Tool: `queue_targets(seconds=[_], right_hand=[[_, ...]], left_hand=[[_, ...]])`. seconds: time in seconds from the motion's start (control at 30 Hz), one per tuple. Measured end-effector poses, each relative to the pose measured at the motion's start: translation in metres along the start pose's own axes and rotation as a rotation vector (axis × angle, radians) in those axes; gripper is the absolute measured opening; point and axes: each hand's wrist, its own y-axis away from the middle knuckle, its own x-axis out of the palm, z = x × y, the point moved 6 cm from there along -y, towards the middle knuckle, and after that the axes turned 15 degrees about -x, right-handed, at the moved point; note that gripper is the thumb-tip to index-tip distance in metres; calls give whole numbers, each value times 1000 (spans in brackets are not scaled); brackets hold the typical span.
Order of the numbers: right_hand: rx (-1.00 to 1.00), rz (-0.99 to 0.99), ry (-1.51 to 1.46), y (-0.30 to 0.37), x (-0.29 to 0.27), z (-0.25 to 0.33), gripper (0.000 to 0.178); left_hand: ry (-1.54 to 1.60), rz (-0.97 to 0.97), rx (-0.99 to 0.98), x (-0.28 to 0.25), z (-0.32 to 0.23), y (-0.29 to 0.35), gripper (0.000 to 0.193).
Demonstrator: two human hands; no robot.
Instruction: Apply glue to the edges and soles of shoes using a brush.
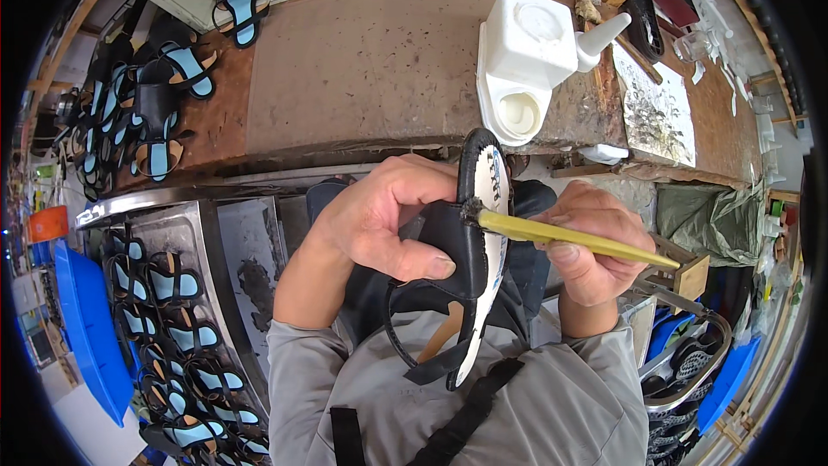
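Two hands at work, and the left hand (388, 229) has a black sandal (457, 250) clamped between thumb and fingers, held up in front of the body with the white sole side turned to the right! Its fingertips are lost behind the shoe; only the thumb shows plainly, pressed on the black leather. Across comes the right hand (595, 246), pinched shut around a yellow-handled brush (578, 238), some of its fingers hidden behind the handle. Dark bristles meet the sole's edge, so clotted that their exact outline is hard to read!

Beyond, on the worktop (371, 60), stands a white plastic dispenser (526, 34), its round cup (521, 114) open at the front; something pale shows inside, but liquid or bare plastic, I can't tell. Beside it, a dark-spattered paper sheet (657, 112).

Over to the left, a pile of blue-lined sandals (159, 112) crowds the worktop, overlapping too much to count. Lower down, more sandals (181, 336) sit in rows, cut off by the dark fisheye rim, with a blue tray (90, 328) tilted alongside. Low on the right, dark treaded soles (690, 362) sit bunched near a curved metal frame (720, 336), half swallowed by shadow.
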Motion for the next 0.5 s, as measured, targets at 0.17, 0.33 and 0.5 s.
queue_targets(seconds=[0.17,0.33,0.5], right_hand=[[-10,-4,-12,6,2,11,15],[-57,0,-25,12,0,22,15],[-93,18,-36,18,-3,27,16]], left_hand=[[-2,27,-29,6,-3,4,41],[11,30,-2,11,-2,5,40],[28,12,5,16,-4,4,38]])
